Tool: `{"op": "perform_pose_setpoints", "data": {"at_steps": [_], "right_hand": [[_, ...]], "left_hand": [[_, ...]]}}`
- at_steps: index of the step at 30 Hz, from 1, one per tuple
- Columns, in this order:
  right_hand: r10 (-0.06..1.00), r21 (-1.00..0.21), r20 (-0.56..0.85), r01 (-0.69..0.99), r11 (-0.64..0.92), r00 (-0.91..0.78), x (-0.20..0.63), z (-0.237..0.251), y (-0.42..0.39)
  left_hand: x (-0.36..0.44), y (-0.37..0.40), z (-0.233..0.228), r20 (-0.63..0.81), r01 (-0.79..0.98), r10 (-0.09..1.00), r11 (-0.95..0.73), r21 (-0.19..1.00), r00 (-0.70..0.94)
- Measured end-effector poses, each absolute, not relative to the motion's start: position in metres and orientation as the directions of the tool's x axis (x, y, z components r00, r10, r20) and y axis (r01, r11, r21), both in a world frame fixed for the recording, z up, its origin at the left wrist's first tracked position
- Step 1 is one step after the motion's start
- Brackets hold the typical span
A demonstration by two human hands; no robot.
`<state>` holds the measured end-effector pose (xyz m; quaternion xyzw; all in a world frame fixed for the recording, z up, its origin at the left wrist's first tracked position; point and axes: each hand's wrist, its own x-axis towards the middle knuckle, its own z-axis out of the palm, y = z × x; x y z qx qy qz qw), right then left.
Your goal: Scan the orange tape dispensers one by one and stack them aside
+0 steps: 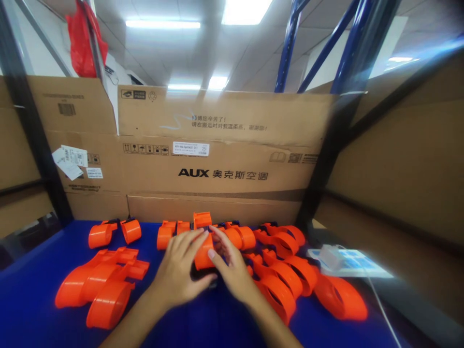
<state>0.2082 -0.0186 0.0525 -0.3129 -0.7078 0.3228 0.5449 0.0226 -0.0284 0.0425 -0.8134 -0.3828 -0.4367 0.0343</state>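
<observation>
orange part (202, 256) | between left hand (179, 270) and right hand (232, 270), both touching

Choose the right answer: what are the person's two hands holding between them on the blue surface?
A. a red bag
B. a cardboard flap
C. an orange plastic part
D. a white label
C: the left hand and the right hand both close around one orange plastic part that rests on the blue surface, with more orange pieces lying on either side of it.
</observation>
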Motion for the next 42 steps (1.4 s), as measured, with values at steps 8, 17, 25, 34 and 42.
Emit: {"op": "perform_pose_setpoints", "data": {"at_steps": [8, 17, 25, 34, 42], "right_hand": [[0.811, -0.791, 0.554, 0.184, 0.583, -0.188, 0.206, 0.054, -0.023], [0.822, -0.806, 0.561, 0.166, 0.568, -0.092, 0.207, 0.053, -0.016], [0.815, -0.779, 0.579, 0.282, 0.560, -0.020, 0.209, 0.050, -0.014], [0.805, -0.765, 0.593, 0.317, 0.561, 0.006, 0.211, 0.052, -0.015], [0.811, -0.772, 0.585, 0.315, 0.552, 0.011, 0.210, 0.052, -0.015]], "left_hand": [[-0.040, -0.028, 0.086, 0.670, 0.833, 0.620, -0.553, 0.005, 0.408], [-0.121, 0.019, 0.086, 0.363, 0.971, 0.902, -0.200, -0.130, 0.234], [-0.117, 0.037, 0.050, 0.230, 0.947, 0.918, -0.306, -0.102, 0.322], [-0.160, 0.064, 0.043, 0.197, 0.989, 0.975, -0.077, -0.125, 0.100], [-0.176, 0.081, 0.032, 0.133, 0.993, 0.990, 0.064, -0.098, -0.050]]}}
